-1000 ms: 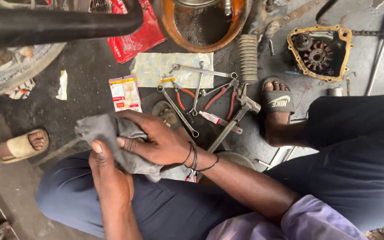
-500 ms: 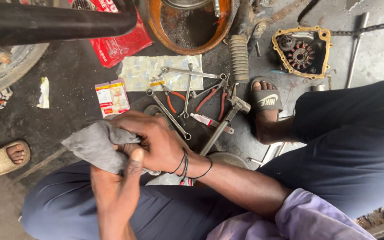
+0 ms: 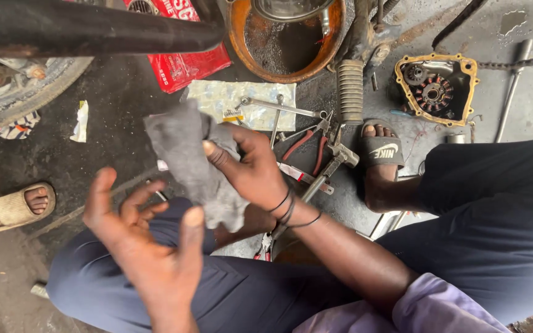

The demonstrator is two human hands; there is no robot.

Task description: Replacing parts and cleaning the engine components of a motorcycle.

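My right hand [image 3: 257, 172], with dark bands on its wrist, grips a crumpled grey rag [image 3: 186, 154] and holds it up over my knee. My left hand [image 3: 143, 240] hangs just below and to the left of the rag with its fingers spread, holding nothing and not touching the cloth. Both hands are above my dark blue trousers [image 3: 229, 296]. My foot in a grey sandal [image 3: 380, 151] rests on the oily floor to the right.
Wrenches [image 3: 279, 108], red-handled pliers [image 3: 306, 142] and a hammer [image 3: 334, 163] lie on the floor beyond my hands. An orange-rimmed basin [image 3: 242, 46], a coil spring [image 3: 350, 89], a yellow-edged engine cover [image 3: 436, 86], a tyre [image 3: 20, 102] and another person's sandalled foot [image 3: 16, 206] surround them.
My hands were pressed together around the rag. Now the left hand has let go and opened, and the right hand has lifted the rag up and away.
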